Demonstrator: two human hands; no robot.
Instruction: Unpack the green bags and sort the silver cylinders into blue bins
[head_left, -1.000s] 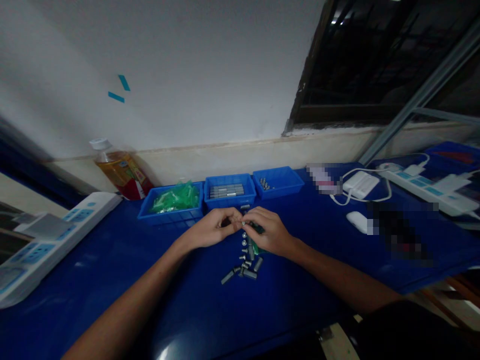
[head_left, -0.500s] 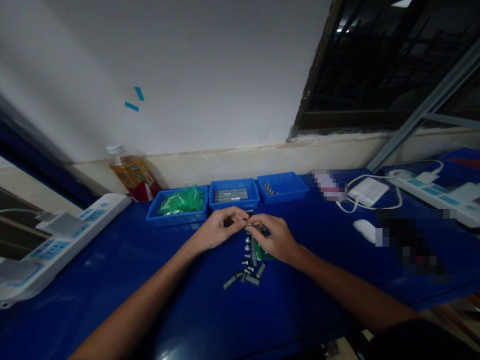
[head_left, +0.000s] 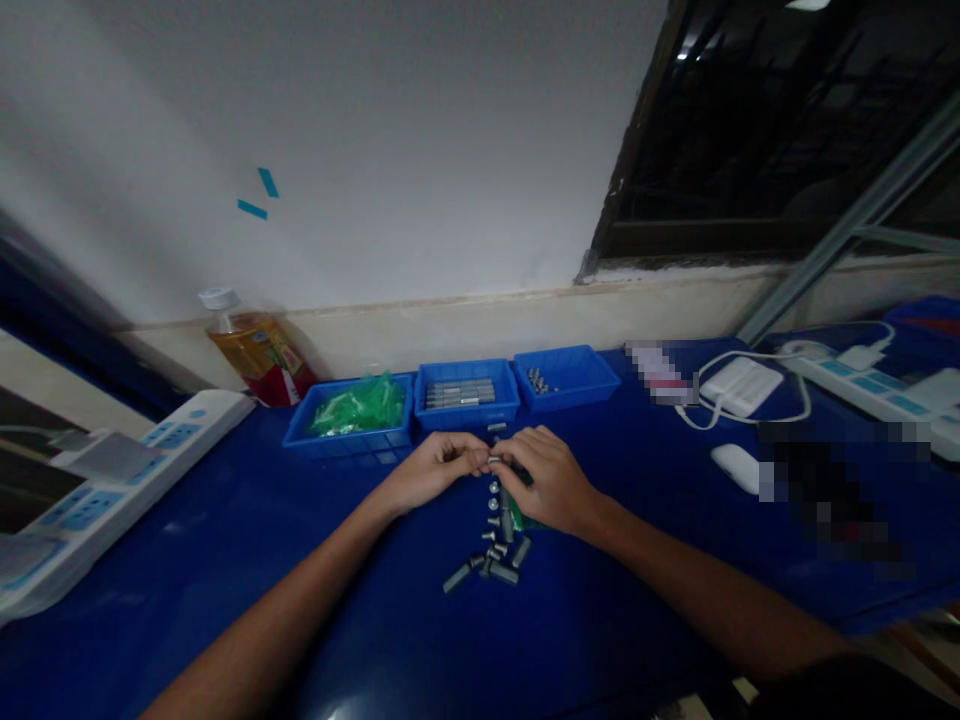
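Observation:
My left hand [head_left: 435, 468] and my right hand [head_left: 546, 478] meet at the fingertips above the blue table [head_left: 225, 560]. Both pinch a small metal part [head_left: 493, 461] between them. A green bit [head_left: 517, 515] shows under my right palm. Below the hands lies a loose pile of several grey metal sleeves and screws [head_left: 491, 555]. Just behind the hands stand three blue bins: one with green plastic pieces [head_left: 352, 408], one with grey metal bars [head_left: 463, 393], one with a few small screws [head_left: 566, 375].
A drink bottle [head_left: 251, 350] leans against the wall at the back left. A white power strip [head_left: 112, 470] lies at the left. At the right are a white charger with cable [head_left: 739, 385], a white mouse-shaped object [head_left: 735, 465] and another power strip [head_left: 885, 390].
The hands, a little apart half a second ago, have come back together at the fingertips on the small part. The camera view has shifted slightly.

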